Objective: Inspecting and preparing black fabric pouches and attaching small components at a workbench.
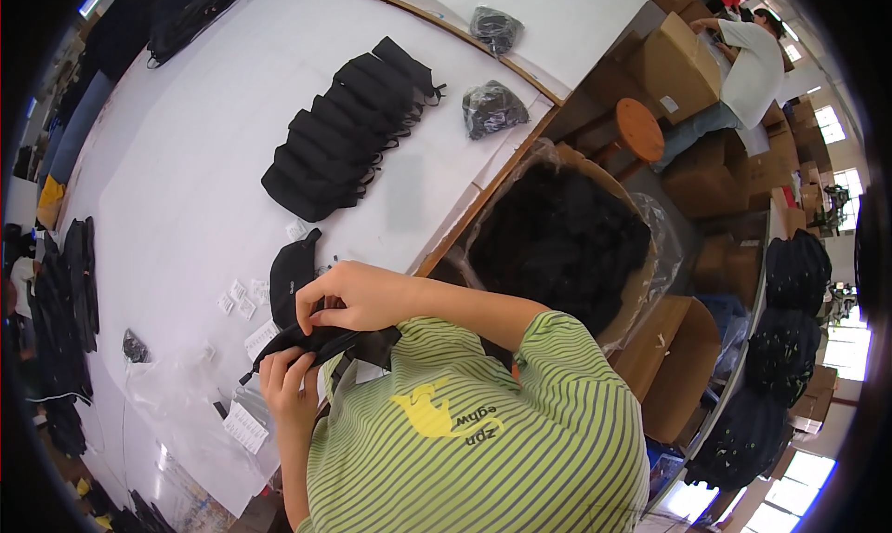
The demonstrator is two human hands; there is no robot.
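Here, seen from above:
- The black pouch (311, 341), soft and creased, lay at the white table (186, 180) edge, seven o'clock of centre.
- The left hand (288, 381) pinched its lower edge.
- The right hand (358, 296) gripped its top, fingers curled.
- Stacked black pouches (348, 129) lay at eleven o'clock.

Both hands raised close before the chest.
Left hand (290, 377) fingers curled, gripping; right hand (358, 296) bent at wrist, pinching, forearm crossing inward.
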